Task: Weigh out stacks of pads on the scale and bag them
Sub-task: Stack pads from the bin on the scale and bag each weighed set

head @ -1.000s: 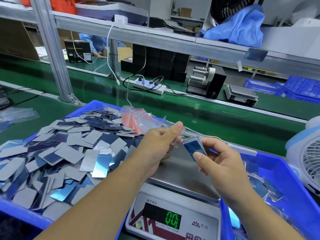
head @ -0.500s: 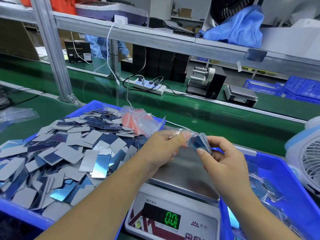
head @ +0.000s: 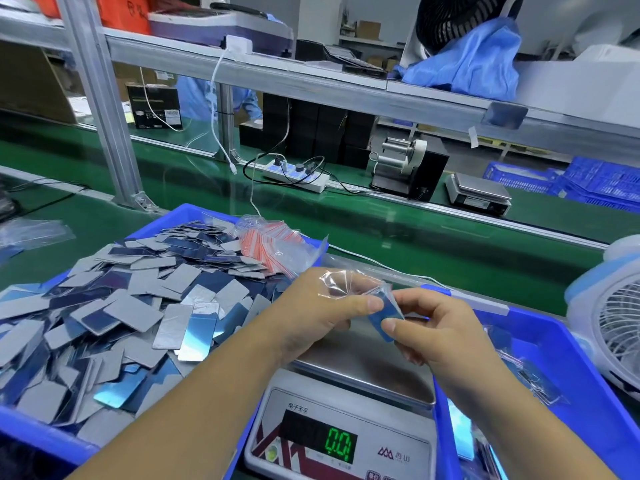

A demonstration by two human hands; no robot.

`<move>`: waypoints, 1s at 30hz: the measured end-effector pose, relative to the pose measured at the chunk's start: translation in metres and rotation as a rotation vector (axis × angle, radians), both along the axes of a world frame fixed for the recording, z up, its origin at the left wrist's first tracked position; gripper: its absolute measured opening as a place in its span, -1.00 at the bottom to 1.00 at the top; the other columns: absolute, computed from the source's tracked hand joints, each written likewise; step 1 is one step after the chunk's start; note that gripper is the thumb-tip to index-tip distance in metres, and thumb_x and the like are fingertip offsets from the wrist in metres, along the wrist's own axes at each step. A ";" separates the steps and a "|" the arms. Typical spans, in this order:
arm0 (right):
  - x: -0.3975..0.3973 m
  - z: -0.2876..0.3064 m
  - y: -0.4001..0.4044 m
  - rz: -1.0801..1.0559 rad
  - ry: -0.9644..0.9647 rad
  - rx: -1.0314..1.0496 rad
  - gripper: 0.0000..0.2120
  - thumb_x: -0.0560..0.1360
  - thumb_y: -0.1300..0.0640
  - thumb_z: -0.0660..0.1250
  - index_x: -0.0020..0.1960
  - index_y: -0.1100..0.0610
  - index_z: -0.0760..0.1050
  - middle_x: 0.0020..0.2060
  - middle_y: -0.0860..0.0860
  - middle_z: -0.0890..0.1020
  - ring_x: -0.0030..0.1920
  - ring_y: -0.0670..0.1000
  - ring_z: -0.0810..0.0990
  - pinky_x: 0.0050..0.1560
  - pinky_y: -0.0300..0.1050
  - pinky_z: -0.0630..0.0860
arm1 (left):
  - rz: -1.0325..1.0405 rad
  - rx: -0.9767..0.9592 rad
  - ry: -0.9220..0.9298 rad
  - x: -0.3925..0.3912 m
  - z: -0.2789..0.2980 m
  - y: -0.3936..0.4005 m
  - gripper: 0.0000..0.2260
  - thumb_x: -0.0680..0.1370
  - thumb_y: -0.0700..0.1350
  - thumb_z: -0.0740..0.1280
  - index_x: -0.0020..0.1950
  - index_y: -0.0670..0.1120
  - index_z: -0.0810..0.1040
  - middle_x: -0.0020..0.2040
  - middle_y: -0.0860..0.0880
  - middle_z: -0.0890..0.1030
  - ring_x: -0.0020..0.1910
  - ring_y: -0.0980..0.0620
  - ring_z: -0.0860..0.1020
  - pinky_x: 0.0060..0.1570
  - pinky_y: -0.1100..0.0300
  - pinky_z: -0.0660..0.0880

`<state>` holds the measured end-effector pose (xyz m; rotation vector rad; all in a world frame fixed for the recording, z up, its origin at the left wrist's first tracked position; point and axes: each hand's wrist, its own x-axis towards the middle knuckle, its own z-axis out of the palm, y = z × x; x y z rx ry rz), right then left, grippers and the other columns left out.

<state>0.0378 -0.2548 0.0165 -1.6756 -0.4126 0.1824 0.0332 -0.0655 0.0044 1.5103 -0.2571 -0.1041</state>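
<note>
Above the scale (head: 349,424), my left hand (head: 322,313) pinches a small clear bag (head: 337,282) at its mouth. My right hand (head: 429,327) grips a thin stack of blue pads (head: 382,315) whose upper end sits inside the bag. The scale's steel pan (head: 374,365) is bare and the display reads 0.0. A blue tray (head: 194,213) on the left is heaped with grey and blue pads (head: 131,306). A packet of red-striped clear bags (head: 273,247) lies on the heap's far side.
A second blue tray (head: 568,382) on the right holds several filled bags. A white desk fan (head: 609,320) stands at the right edge. Beyond lies a green conveyor (head: 381,233) with a power strip (head: 294,174), a tape dispenser (head: 408,168) and another scale (head: 479,192).
The pad stack was held free beside the bag; now its upper end is inside the bag. Both hands have drifted slightly lower and closer together over the pan.
</note>
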 end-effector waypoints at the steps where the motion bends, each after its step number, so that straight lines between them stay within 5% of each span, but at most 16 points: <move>1: 0.000 0.001 -0.001 0.006 0.004 -0.013 -0.78 0.29 0.20 0.43 -0.07 0.04 0.68 -0.38 0.13 0.58 -0.48 -0.01 0.35 -0.48 -0.23 0.30 | -0.005 0.005 -0.011 -0.001 0.001 0.000 -0.76 0.43 -0.05 0.46 0.06 -0.08 0.71 -0.19 0.05 0.66 -0.32 0.22 0.48 -0.31 0.34 0.36; 7: -0.002 0.006 0.001 -0.052 -0.030 0.051 -0.76 0.27 0.19 0.44 -0.08 0.04 0.69 -0.35 0.00 0.64 -0.49 -0.07 0.41 -0.49 -0.26 0.32 | 0.121 -0.075 -0.023 0.000 0.004 -0.013 -0.78 0.39 0.04 0.49 -0.05 -0.05 0.73 -0.27 -0.16 0.49 -0.34 0.01 0.33 -0.34 0.21 0.30; 12: -0.001 0.004 0.003 -0.133 0.039 0.208 -0.79 0.25 0.21 0.48 -0.13 0.03 0.66 -0.41 -0.01 0.58 -0.52 -0.06 0.37 -0.52 -0.26 0.30 | 0.081 -0.069 -0.059 -0.001 0.005 -0.014 -0.86 0.42 0.05 0.47 -0.07 0.06 0.75 -0.19 -0.14 0.55 -0.26 -0.06 0.29 -0.30 0.15 0.26; 16: 0.001 0.006 -0.001 -0.041 0.092 0.135 -0.79 0.23 0.24 0.49 -0.15 0.07 0.64 -0.34 0.09 0.59 -0.50 -0.01 0.35 -0.49 -0.23 0.28 | 0.059 -0.104 -0.030 -0.003 0.004 -0.015 -0.77 0.33 0.10 0.51 -0.10 0.02 0.74 -0.21 -0.01 0.65 -0.25 0.04 0.42 -0.32 0.30 0.37; 23: 0.001 0.005 0.001 -0.122 0.167 0.264 -0.65 0.13 0.34 0.57 -0.15 0.08 0.63 -0.38 0.09 0.54 -0.53 -0.04 0.34 -0.54 -0.27 0.29 | 0.074 -0.018 -0.023 -0.003 0.004 -0.016 -0.92 0.42 0.00 0.46 -0.15 0.17 0.73 -0.34 0.15 0.59 -0.40 0.22 0.42 -0.34 0.36 0.39; 30: 0.001 0.005 0.005 -0.134 0.253 0.424 -0.66 0.19 0.22 0.50 -0.06 0.20 0.56 -0.29 0.10 0.57 -0.41 0.02 0.53 -0.44 -0.23 0.49 | 0.146 -0.245 -0.013 0.000 0.006 -0.015 -0.92 0.43 -0.06 0.44 -0.17 0.06 0.74 -0.34 0.12 0.58 -0.40 0.22 0.43 -0.38 0.36 0.34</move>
